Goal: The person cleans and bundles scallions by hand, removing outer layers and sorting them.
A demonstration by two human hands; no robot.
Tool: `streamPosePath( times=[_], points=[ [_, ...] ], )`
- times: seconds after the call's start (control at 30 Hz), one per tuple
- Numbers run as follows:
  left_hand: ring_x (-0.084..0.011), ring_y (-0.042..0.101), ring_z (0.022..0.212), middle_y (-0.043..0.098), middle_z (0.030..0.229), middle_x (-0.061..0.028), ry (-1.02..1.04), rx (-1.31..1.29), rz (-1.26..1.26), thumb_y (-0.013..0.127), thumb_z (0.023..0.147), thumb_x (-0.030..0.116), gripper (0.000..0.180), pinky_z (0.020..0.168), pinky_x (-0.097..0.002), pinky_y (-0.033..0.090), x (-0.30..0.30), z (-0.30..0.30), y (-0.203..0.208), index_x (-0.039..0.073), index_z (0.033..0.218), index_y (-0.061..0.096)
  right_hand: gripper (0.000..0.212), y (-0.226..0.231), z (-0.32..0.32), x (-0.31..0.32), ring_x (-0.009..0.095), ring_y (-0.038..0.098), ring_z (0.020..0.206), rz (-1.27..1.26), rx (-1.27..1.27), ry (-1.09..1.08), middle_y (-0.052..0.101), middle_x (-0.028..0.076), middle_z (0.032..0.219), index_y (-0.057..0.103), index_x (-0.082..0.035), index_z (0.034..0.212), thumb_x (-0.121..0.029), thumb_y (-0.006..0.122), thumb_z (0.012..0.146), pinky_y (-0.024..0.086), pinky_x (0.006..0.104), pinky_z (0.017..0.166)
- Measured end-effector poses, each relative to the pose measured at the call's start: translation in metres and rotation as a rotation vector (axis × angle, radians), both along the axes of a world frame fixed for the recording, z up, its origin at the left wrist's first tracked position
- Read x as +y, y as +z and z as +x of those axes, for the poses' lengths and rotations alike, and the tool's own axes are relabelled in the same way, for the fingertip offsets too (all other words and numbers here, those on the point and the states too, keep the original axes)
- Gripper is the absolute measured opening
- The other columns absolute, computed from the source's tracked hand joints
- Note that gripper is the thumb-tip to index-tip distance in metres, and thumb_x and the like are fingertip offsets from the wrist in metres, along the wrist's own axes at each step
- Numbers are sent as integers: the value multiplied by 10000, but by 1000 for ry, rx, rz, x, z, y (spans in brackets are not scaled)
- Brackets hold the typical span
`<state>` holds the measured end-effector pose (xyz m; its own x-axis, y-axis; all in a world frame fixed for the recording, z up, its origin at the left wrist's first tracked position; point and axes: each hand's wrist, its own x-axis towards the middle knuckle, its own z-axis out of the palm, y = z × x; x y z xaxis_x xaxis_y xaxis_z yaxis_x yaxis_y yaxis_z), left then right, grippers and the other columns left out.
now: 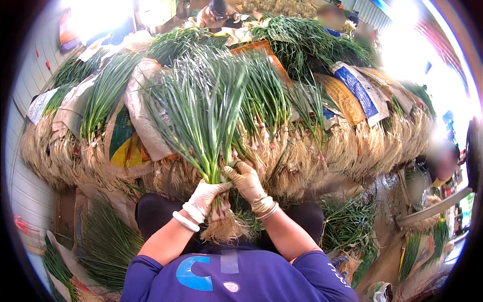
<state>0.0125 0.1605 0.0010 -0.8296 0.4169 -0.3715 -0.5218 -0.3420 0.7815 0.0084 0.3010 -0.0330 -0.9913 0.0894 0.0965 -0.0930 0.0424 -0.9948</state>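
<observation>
In front of my lap stands a bunch of green garlic, its long flat leaves fanning up and away from me. Below my hands hang its pale bulbs and tan roots. My left hand, in a whitish glove, is closed round the stems just above the bulbs. On the right side of the same stems my right hand, in a dirtier glove, is closed with its thumb against them. Its fingertips are partly hidden. White bands circle both wrists.
A long heap of green garlic lies across in front, roots toward me, partly covered by woven sacks. More greens lie on the floor at left and right. Other people sit beyond the heap and at right.
</observation>
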Motion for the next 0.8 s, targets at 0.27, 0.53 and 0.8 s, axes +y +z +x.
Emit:
streamPosePath(
  times=[0.27,0.53,0.8],
  points=[
    [-116,573,564,582,713,-12,-31,-36,42,686,786,7,177,457,-253,468,4,13,8,66,884,551,183,-26,-8,29,155,577,697,-664,-270,19,613,46,788,586,-25,959,-188,504,944,488,249,659],
    [-119,580,567,600,763,-31,-129,28,57,683,786,25,160,491,-264,482,2,15,5,66,866,551,320,46,12,23,138,530,869,-285,-220,144,594,23,967,589,-60,1127,-170,638,831,445,286,767],
    [-98,567,614,599,950,-130,20,213,163,632,804,40,142,437,-299,553,-59,-7,50,47,920,551,100,128,-9,175,68,458,564,307,-100,-395,545,-7,713,613,-125,927,-107,533,871,399,218,494]
  ],
)
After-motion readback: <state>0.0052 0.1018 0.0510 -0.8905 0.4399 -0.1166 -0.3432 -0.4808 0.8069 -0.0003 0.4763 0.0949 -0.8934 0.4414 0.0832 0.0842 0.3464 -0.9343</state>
